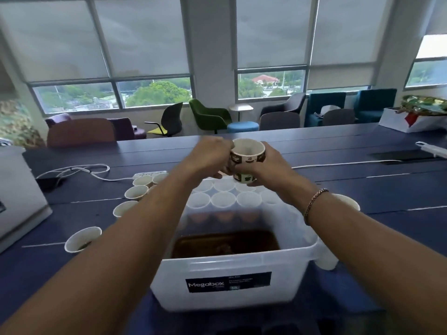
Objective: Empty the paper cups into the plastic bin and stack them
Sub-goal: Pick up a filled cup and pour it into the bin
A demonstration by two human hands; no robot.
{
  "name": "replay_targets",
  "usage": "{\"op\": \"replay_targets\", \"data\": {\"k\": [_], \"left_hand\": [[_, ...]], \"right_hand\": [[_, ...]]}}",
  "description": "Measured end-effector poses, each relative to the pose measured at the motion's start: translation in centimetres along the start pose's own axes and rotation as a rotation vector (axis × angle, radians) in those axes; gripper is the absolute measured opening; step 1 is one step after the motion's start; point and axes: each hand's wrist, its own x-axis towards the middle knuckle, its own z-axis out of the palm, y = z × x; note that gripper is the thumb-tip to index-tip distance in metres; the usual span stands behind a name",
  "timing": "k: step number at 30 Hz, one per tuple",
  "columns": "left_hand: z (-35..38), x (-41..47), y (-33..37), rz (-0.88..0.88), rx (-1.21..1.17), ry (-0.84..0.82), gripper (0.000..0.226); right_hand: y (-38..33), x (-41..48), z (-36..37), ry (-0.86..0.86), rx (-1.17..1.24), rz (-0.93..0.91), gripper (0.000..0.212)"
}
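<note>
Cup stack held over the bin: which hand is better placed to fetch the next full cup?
Probably the left hand. The cups holding liquid stand left of the plastic bin, beside that arm, while the right hand wraps the cup stack and can keep it.

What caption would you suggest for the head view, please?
Left hand and right hand hold nested paper cups by the Megabox bin of brown liquid.

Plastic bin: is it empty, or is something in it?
Not empty: brown liquid covers the bottom of the plastic bin, far below its rim.
</note>
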Motion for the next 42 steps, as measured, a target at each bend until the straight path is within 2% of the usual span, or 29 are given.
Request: {"op": "replay_targets", "data": {"k": [3, 6, 8, 15, 25, 36, 42], "left_hand": [[-0.4, -1.0, -1.7, 0.083, 0.135, -0.005, 0.041], [-0.9, -0.6, -4.9, 0.104, 0.441, 0.121, 0.032], [-1.0, -0.4, -7.1, 0.072, 0.582, 0.103, 0.029], [-1.2, -0.4, -9.6, 0.001, 0.746, 0.065, 0.044], [-1.4, -0.2, -10.8, 0.019, 0.807, -0.016, 0.058], [-1.5, 0.0, -11.2, 0.021, 0.811, -0.022, 0.059], [-1.4, -0.2, -11.1, 0.022, 0.804, -0.018, 0.059]], "right_hand": [[0.8, -1.1, 0.5, 0.051, -0.055, -0.064, 0.057], [1.9, -1.6, 0.7, 0.079, -0.168, -0.081, 0.062], [2.5, -1.8, 0.6, 0.056, -0.222, -0.077, 0.065], [3.4, -1.9, 0.2, 0.050, -0.378, -0.052, 0.076], [4.2, -2.0, 0.2, -0.006, -0.604, -0.102, 0.076], [4.0, -2.5, 0.3, -0.077, -0.769, -0.156, 0.071], [4.1, -2.8, 0.4, -0.059, -0.846, -0.192, 0.069]]}}
